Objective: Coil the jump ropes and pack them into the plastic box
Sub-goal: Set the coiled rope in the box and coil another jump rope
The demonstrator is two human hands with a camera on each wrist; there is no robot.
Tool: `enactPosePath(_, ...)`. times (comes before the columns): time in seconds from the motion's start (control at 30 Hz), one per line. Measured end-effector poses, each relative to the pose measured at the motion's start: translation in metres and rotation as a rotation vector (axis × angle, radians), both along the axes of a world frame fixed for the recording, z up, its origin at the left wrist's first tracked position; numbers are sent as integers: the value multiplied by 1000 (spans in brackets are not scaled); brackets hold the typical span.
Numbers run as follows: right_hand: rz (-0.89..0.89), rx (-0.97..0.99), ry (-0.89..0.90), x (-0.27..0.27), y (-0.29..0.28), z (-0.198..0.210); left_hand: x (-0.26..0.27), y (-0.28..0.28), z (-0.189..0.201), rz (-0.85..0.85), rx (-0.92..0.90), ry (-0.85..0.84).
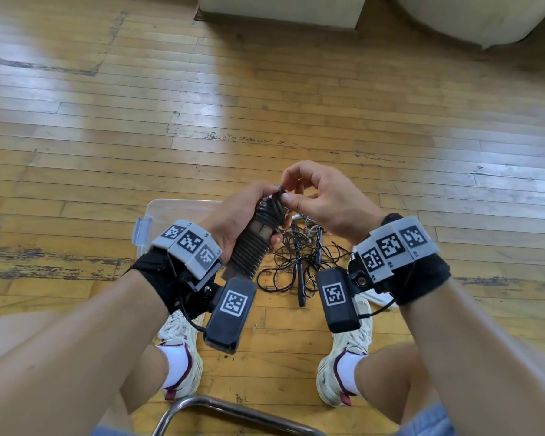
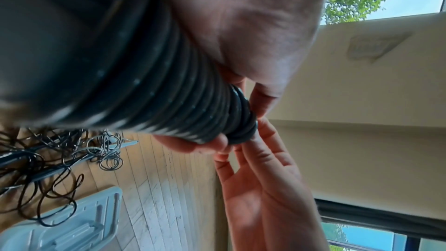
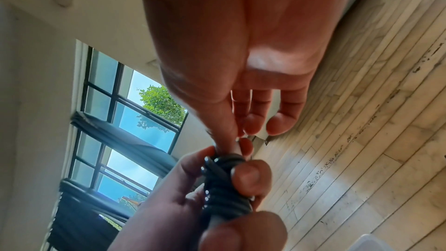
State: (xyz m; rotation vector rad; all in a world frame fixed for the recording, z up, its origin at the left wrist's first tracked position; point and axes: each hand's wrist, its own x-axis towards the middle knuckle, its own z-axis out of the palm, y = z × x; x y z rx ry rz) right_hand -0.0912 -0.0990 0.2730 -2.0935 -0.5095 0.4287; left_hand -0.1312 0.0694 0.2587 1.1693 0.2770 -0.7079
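Above the box (image 1: 158, 212) and loose ropes (image 1: 296, 262): left hand (image 1: 233, 215) wraps the coiled rope (image 1: 252, 247), long axis tilted up-right; right hand (image 1: 321, 202) pinches its top end, nearer the tail.

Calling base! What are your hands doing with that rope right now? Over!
Left hand grips the wound jump rope. Right hand pinches its top end. Plastic box waits on floor; tangled ropes lie beside it, nothing blocking.
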Motion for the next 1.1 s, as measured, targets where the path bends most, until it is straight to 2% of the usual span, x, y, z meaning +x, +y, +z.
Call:
enactPosePath(0.13, 19, 26, -2, -1, 5, -3, 2, -3, 0, 31, 68, -23)
enactPosePath(0.27, -46, 103, 7, 0, 6, -3, 5, -5, 3, 112, 123, -50)
enactPosePath(0.37, -60, 127, 15, -1, 6, -1, 7, -6, 3, 158, 195, -110)
enactPosePath(0.53, -32, 128, 18, 0, 4, 4, 5, -7, 3, 182, 203, -216)
enactPosePath(0.7, -46, 103, 42, 2, 6, 2, 4, -6, 2, 182, 190, -205)
enactPosePath(0.8, -132, 106, 121, 2, 12, -3, 6, -4, 3, 176, 213, -160)
enactPosePath(1.0, -147, 88, 297, -5, 36, -10, 14, 14, 2, 391, 171, -92)
enactPosePath(1.1, -158, 115, 332, -7, 44, -11, 15, 22, 3, 438, 171, -93)
